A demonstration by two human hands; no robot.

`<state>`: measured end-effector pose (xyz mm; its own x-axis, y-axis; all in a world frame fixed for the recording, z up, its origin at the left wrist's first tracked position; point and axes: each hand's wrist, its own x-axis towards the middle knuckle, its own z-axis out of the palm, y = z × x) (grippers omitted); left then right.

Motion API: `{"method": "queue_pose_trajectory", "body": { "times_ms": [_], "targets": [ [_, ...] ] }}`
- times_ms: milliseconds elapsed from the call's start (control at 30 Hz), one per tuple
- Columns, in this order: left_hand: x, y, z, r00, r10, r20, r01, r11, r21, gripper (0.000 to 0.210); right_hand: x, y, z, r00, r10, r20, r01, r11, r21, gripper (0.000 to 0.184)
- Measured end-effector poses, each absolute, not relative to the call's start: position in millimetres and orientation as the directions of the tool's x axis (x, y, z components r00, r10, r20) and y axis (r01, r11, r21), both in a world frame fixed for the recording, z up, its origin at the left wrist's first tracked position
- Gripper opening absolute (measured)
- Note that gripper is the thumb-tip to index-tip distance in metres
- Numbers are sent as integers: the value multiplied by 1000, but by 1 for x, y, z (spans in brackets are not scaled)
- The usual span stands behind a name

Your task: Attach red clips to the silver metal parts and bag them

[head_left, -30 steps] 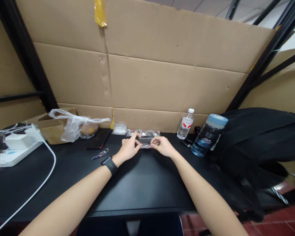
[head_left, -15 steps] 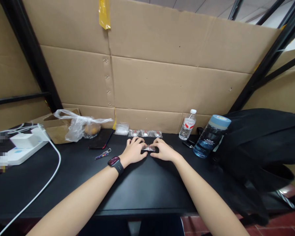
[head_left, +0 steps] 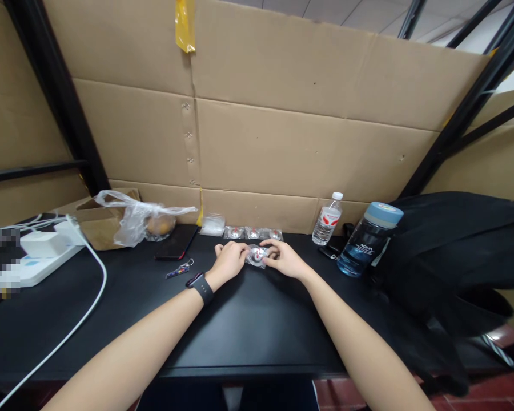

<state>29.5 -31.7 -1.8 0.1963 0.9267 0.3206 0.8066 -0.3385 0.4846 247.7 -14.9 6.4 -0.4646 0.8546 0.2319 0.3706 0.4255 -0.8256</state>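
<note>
Between my two hands is a clear plastic packet (head_left: pixel 257 256) with a round, silvery thing and a red mark inside. My left hand (head_left: pixel 232 258), below a dark smartwatch (head_left: pixel 199 283), pinches the packet's left edge. On its right edge, the thumb and fingers of my right hand (head_left: pixel 286 258) are closed. Just beyond, three similar packets lie in a row: a left one (head_left: pixel 234 232), a middle one (head_left: pixel 252 233) and a right one (head_left: pixel 274 234). What exactly is sealed inside is too small to tell.
Left of my hands lie a keychain (head_left: pixel 180 269), a dark phone (head_left: pixel 175 242), a stack of clear bags (head_left: pixel 213 225) and a tied plastic bag (head_left: pixel 159 224). A white power strip (head_left: pixel 36 271) is far left. Rightward stand a water bottle (head_left: pixel 326 220), a blue-lidded bottle (head_left: pixel 364 245) and a black bag (head_left: pixel 445 268).
The packet has turned its round face with the red mark up towards me. My fingers have moved from pressing over it to pinching its two side edges.
</note>
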Motion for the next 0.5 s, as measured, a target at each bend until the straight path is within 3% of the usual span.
{"method": "queue_pose_trajectory", "body": {
  "times_ms": [300, 500],
  "targets": [
    [26, -32, 4, 180, 932, 315, 749, -338, 570, 20, 251, -10, 5, -332, 914, 235, 289, 335, -897, 49],
    [27, -34, 8, 126, 938, 322, 727, -308, 614, 22, 249, -14, 11, -390, 895, 216, 234, 323, -917, 55]
  ]
}}
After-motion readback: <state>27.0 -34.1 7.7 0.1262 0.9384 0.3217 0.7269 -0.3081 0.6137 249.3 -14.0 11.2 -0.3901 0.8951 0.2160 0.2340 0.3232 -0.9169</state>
